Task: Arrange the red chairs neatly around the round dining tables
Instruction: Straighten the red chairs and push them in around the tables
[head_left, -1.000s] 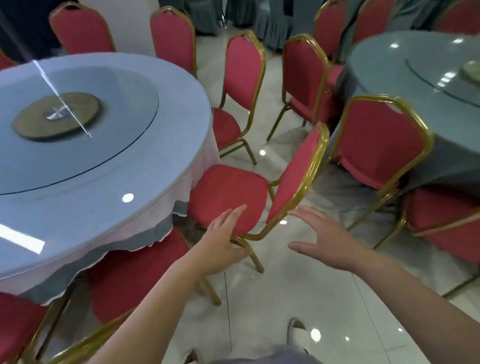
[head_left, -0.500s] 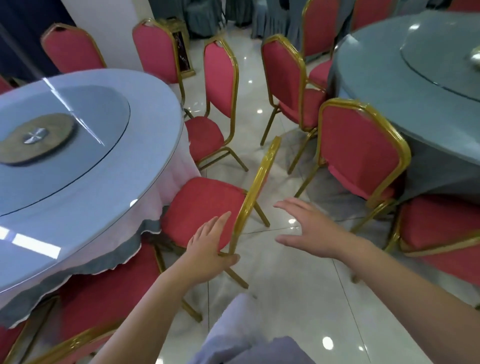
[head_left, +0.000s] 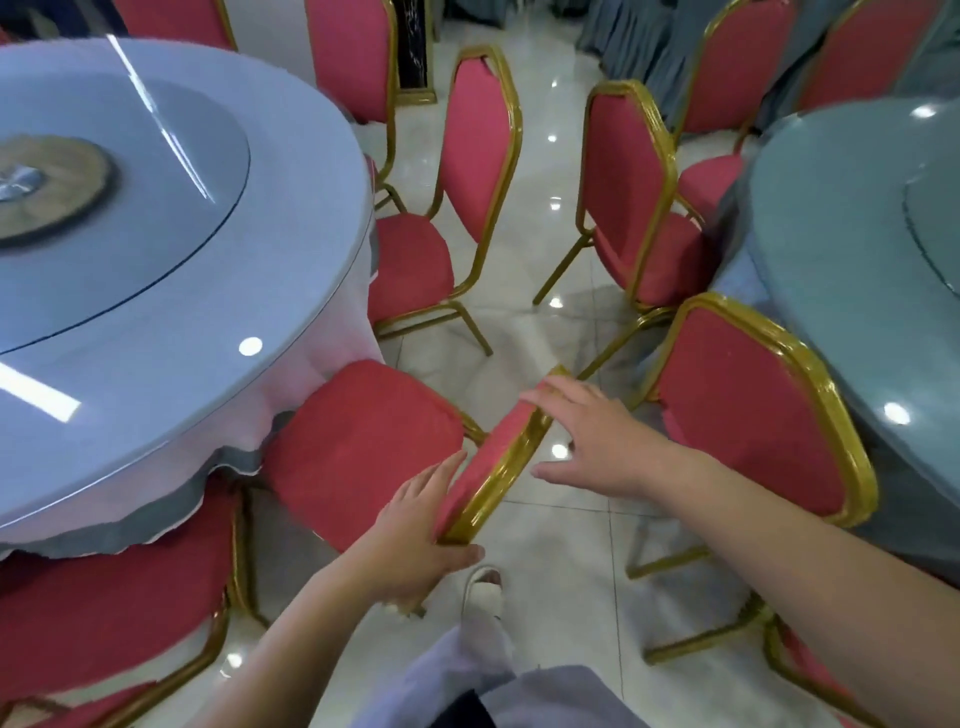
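The person is standing between two round tables and looking down at a red chair (head_left: 363, 441) with a gold frame. Its seat is sitting partly under the drooping cloth of the pale blue table (head_left: 156, 291) on the left. Its back is showing nearly edge-on from above.

The left hand (head_left: 415, 540) is holding the near corner of that back. The fingers are lying fairly straight along the red padding while the thumb is hooking round the gold rail from below, so the corner is being pinched between them.

The right hand (head_left: 597, 436) is reaching to the far end of the top rail with its fingers spread wide and almost straight. The fingertips are touching the rail, and the thumb is hanging free above the glossy floor (head_left: 545, 613).

A second chair (head_left: 472, 156) is standing further along the same table, with its seat turned toward the cloth. A third chair (head_left: 628, 192) and a fourth chair (head_left: 748, 415) are facing the teal table (head_left: 857, 249) on the right. A fifth chair (head_left: 104, 603) is sitting under the pale blue table's edge at lower left. A white shoe (head_left: 483, 584) is showing just beside the left hand.
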